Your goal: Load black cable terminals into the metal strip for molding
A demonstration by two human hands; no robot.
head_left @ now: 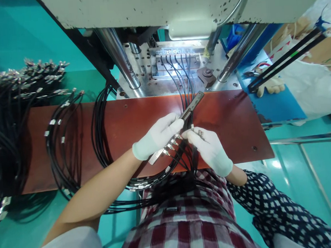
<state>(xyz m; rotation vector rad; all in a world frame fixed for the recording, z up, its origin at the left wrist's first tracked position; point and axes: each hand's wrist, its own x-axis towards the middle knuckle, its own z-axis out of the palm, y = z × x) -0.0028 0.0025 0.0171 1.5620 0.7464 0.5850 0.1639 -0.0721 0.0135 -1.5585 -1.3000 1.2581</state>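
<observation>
Two gloved hands: meeting over the middle of a reddish-brown surface (223, 113), seen from above.
Left hand (157, 136): white glove, fingers (173, 120) curled and pinched around a long narrow bar (192, 104), held tilted up toward the right.
Bar: dark at its far end, pale metal at its near end below the hand; row of small metal plug ends (171, 144) lined up along it.
Right hand (208, 146): white glove, fingertips (189, 133) pressed together on one plug end just beside the bar, touching the left hand's fingertips.
Black cables (180, 85): running from the bar up into a metal block (175, 59) inside the machine (175, 3) beyond the surface.
Loose cables (98, 132): looped on the surface at left, trailing down onto a checked apron (188, 227) at the lap.
Cable heap (9, 96): large pile with metal ends, far left on the green bench.
Far right: pale glove (272, 85) and pliers (253, 72) on a blue mat.
</observation>
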